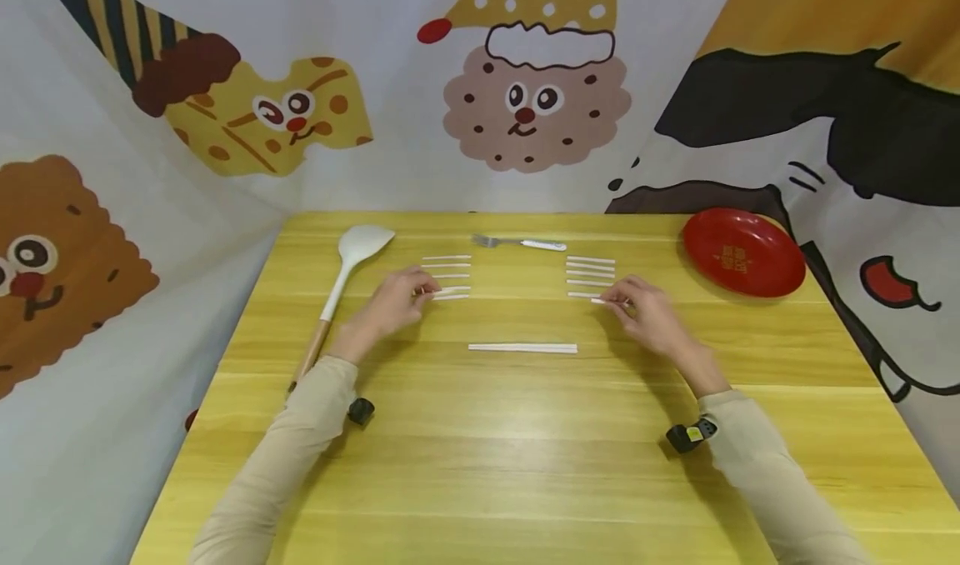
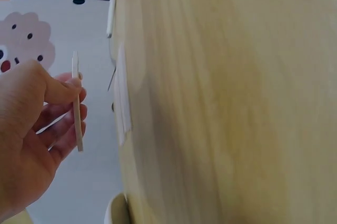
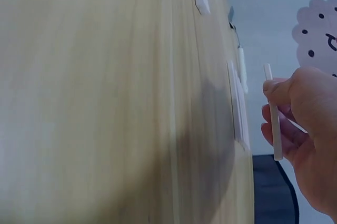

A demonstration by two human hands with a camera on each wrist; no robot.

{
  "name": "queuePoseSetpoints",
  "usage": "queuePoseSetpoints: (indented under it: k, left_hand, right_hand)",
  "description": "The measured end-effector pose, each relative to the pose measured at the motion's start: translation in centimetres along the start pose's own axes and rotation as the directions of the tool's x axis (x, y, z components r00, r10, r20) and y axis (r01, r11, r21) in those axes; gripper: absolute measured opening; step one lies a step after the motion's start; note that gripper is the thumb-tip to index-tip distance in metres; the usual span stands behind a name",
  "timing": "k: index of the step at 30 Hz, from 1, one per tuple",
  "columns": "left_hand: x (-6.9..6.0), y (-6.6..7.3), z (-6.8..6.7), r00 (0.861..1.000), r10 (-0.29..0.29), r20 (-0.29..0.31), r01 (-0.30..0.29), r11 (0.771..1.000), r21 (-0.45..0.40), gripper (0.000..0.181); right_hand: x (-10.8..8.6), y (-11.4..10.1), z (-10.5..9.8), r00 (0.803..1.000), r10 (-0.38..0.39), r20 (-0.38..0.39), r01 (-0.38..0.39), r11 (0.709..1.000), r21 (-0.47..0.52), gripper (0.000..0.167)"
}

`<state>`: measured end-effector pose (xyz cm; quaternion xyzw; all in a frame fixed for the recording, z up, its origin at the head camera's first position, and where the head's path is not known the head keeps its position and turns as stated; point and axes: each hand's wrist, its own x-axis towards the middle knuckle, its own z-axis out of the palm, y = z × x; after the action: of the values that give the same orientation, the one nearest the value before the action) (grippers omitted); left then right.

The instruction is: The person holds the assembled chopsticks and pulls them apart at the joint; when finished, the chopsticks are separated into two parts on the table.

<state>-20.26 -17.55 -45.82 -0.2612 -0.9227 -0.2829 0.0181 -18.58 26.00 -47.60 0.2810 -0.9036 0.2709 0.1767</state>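
Observation:
Between thumb and fingertips, my left hand [image 1: 397, 302] pinches a short white stick [image 2: 78, 124], held above the table beside the left column of similar sticks [image 1: 446, 277]. My right hand [image 1: 647, 311] likewise pinches a short white stick [image 3: 275, 124], near the lower end of the right column of sticks [image 1: 590, 269]. In both wrist views the pinched stick shows clearly, with the other fingers loosely curled behind it. Nearer the front, longer white sticks [image 1: 522, 348] lie side by side between the two columns.
At the back lies a fork [image 1: 542, 245] with a white handle. A white-headed cooking utensil [image 1: 362, 244] with a wooden handle end lies left, partly behind my left arm. A red plate [image 1: 742, 252] sits at the back right corner. A printed curtain [image 1: 405, 148] hangs behind the table.

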Motion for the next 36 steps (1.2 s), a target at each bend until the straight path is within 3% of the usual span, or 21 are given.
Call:
queuePoseSetpoints:
  k: [6, 12, 18, 25, 36]
  left_hand:
    - [0.9, 0.4, 1.2, 0.998, 0.012, 0.062, -0.011, 1.000, -0.030, 0.018]
    - [1.3, 0.7, 2.0, 0.995, 0.031, 0.100, -0.029, 0.999, -0.012, 0.019]
    - [1.4, 0.6, 2.6, 0.991, 0.002, 0.137, 0.000, 1.000, -0.018, 0.019]
    - [1.6, 0.3, 3.1, 0.989, 0.021, 0.146, -0.019, 1.000, -0.013, 0.020]
    - [1.7, 0.0, 3.2, 0.986, 0.001, 0.169, 0.001, 1.000, -0.011, 0.020]
  right_hand:
    - [0.8, -0.3, 1.3, 0.999, -0.022, 0.037, 0.020, 0.999, 0.048, 0.016]
    - [1.2, -0.3, 2.2, 0.997, 0.017, 0.080, -0.021, 0.998, 0.051, 0.013]
    - [1.4, -0.1, 2.9, 0.988, 0.070, 0.140, -0.079, 0.995, 0.059, 0.011]
    - [1.2, 0.0, 3.1, 0.988, 0.059, 0.144, -0.069, 0.996, 0.062, 0.011]
    - [1.3, -0.1, 3.2, 0.984, 0.077, 0.163, -0.090, 0.993, 0.070, 0.011]
